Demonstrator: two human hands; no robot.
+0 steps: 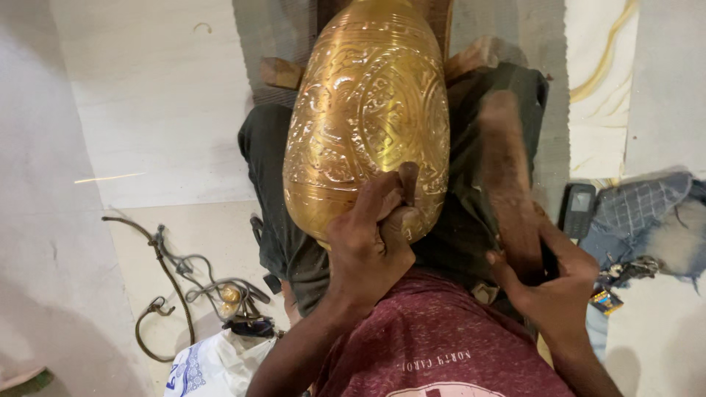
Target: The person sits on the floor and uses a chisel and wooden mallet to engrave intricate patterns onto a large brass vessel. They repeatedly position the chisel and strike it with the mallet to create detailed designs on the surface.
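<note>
A large engraved brass vessel [368,117] lies tilted across the seated person's lap, its far end resting towards wooden blocks [283,72]; the left hand [368,246] is closed around a short punch [407,184] whose tip sits on the vessel's near lower wall; the right hand [551,283] is wrapped tight around a wooden mallet [507,176], raised just right of the vessel and blurred. In my judgement, good work here calls for the punch held square to the curved surface, the vessel steadied between the knees, and light, even blows. On the floor: a tangle of wires and bent rod [187,283] near left; a handset [577,209] and folded cloth [647,213] right.
</note>
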